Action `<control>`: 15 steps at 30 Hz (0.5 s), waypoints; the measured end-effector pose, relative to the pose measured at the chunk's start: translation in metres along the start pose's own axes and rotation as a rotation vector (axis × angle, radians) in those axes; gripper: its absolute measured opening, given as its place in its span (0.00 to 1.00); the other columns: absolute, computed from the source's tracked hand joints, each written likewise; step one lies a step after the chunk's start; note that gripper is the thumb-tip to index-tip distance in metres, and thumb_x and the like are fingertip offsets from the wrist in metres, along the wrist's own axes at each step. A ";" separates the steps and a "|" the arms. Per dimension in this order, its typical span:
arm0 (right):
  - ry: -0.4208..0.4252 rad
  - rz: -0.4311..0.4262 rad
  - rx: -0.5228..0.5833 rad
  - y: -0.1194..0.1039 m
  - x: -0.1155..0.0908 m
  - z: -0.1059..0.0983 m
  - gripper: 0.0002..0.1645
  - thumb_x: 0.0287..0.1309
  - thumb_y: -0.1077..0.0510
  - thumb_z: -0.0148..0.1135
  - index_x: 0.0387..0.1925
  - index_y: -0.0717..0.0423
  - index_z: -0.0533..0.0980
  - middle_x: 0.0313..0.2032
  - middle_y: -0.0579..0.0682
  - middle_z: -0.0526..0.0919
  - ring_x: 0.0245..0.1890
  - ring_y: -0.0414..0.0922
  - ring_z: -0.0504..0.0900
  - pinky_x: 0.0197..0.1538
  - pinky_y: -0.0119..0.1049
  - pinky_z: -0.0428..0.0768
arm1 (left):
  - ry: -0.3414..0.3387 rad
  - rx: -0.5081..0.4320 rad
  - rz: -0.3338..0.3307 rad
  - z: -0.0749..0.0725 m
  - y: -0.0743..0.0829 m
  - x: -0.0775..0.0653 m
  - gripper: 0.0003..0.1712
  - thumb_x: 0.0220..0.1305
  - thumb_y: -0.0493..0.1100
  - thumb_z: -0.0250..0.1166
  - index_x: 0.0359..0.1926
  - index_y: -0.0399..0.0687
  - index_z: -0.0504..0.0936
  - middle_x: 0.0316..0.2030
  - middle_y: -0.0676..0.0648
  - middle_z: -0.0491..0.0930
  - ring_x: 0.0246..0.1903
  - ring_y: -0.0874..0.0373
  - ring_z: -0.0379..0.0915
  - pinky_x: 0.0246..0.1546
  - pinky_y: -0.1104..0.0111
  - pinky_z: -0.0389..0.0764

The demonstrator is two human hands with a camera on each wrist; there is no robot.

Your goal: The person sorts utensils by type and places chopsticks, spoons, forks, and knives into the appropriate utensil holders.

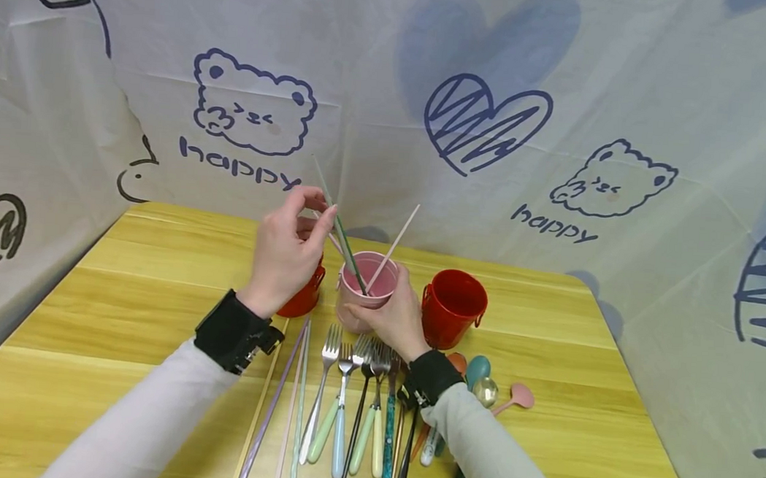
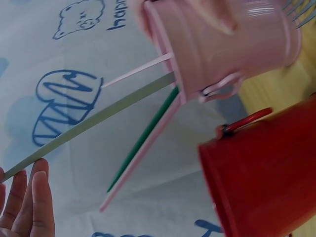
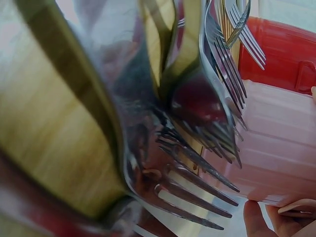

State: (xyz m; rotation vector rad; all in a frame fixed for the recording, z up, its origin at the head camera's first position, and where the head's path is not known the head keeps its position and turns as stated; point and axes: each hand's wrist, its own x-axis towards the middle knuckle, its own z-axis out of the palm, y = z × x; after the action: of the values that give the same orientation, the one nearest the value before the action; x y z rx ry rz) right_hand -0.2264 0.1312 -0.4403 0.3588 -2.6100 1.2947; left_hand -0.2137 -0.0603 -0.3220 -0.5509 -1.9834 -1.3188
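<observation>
Three buckets show: one pink bucket [image 1: 352, 315], one red bucket [image 1: 301, 303] just left of it, one more red bucket [image 1: 446, 323] just right. Four sticks lean in the pink bucket: a grey-green stick [image 2: 98, 117], a green stick [image 2: 142, 140], two pink sticks [image 2: 138, 70]. Left hand [image 1: 290, 251], above the pink bucket, pinches the grey-green stick; right hand [image 1: 398, 317] grips the pink bucket's side. Nearer the person than the pink bucket lie four loose sticks [image 1: 272, 406], some cut off by the lower edge, and at least four forks [image 1: 331, 344], overlapping too much to count fully. Four spoons [image 1: 522, 395] show heads to its near right; the right sleeve [image 1: 489, 443] covers some handles. The left hand hides part of the left red bucket. Up close, the right wrist view blurs the nearest cutlery.
</observation>
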 end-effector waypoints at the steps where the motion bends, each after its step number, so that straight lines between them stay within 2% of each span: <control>1: 0.001 -0.001 0.002 0.000 0.000 0.000 0.57 0.37 0.43 0.77 0.64 0.54 0.57 0.57 0.51 0.72 0.55 0.50 0.72 0.55 0.48 0.75 | -0.013 0.016 -0.003 0.002 -0.002 -0.002 0.12 0.65 0.40 0.61 0.45 0.38 0.74 0.34 0.42 0.80 0.28 0.53 0.82 0.30 0.62 0.83; 4: -0.001 0.001 0.003 0.000 0.000 0.000 0.56 0.37 0.43 0.77 0.65 0.53 0.56 0.57 0.50 0.72 0.55 0.49 0.72 0.55 0.47 0.75 | -0.076 0.088 -0.018 0.005 -0.008 -0.008 0.11 0.64 0.41 0.61 0.44 0.39 0.75 0.35 0.43 0.81 0.28 0.54 0.81 0.30 0.63 0.83; 9: -0.004 0.007 -0.004 -0.001 0.000 0.001 0.55 0.38 0.43 0.77 0.64 0.52 0.56 0.57 0.48 0.71 0.55 0.48 0.72 0.55 0.46 0.76 | -0.220 0.243 -0.076 0.004 -0.016 -0.024 0.11 0.63 0.43 0.63 0.43 0.41 0.77 0.33 0.45 0.82 0.25 0.56 0.77 0.27 0.63 0.81; 15: 0.000 -0.006 -0.003 0.000 0.000 0.000 0.55 0.37 0.44 0.77 0.64 0.52 0.57 0.56 0.48 0.72 0.54 0.47 0.72 0.54 0.46 0.76 | -0.324 0.306 -0.134 -0.003 -0.029 -0.045 0.10 0.63 0.44 0.63 0.42 0.44 0.79 0.28 0.47 0.82 0.24 0.58 0.76 0.26 0.63 0.79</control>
State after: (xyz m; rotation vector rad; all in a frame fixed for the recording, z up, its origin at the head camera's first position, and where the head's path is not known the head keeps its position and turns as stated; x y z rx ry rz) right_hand -0.2266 0.1313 -0.4407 0.3662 -2.6086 1.2895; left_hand -0.2020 -0.0730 -0.3723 -0.5146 -2.4708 -1.0199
